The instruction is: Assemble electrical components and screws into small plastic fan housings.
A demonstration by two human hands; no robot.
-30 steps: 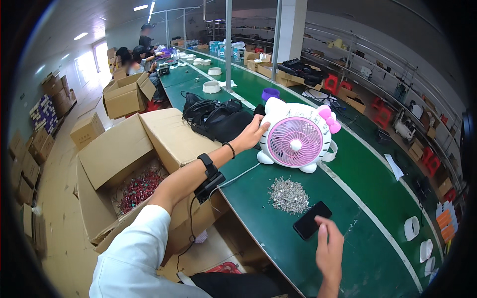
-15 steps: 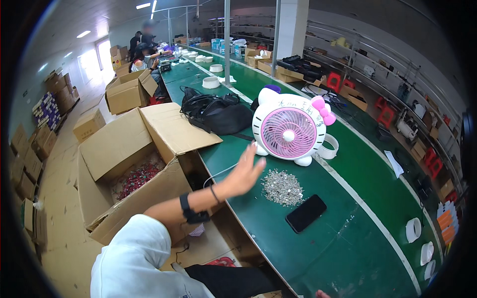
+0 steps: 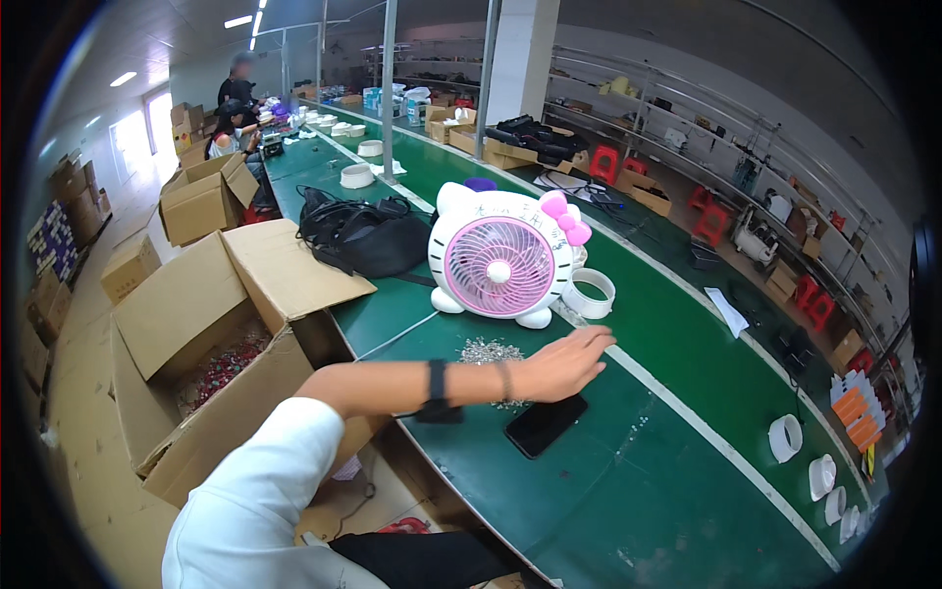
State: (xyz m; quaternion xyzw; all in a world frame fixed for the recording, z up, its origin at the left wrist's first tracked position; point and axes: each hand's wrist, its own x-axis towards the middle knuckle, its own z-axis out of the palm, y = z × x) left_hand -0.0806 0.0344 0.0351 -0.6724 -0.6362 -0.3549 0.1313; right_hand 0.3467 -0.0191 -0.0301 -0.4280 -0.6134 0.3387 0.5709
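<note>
My left hand (image 3: 566,369) reaches across the green workbench with its fingers stretched out and nothing visible in them. It hovers just beyond a black smartphone (image 3: 542,429) that lies flat on the bench. Under and behind my wrist is a heap of small silvery metal parts (image 3: 491,350), partly covered by the forearm. A white and pink cat-shaped desk fan (image 3: 498,265) stands upright behind the heap, and a white plastic ring (image 3: 590,294) sits at its right. My right hand is outside the picture.
An open cardboard box (image 3: 186,339) with small red parts (image 3: 226,375) stands left of the bench. A black bag (image 3: 365,236) lies beside the fan. Several white rings (image 3: 785,439) rest at the right, on the green belt (image 3: 677,339). Two people work at the far end.
My left hand has swung right and nearer, from beside the fan to above the phone's far edge. The view has shifted right. Fingertips seen at the bottom edge are gone.
</note>
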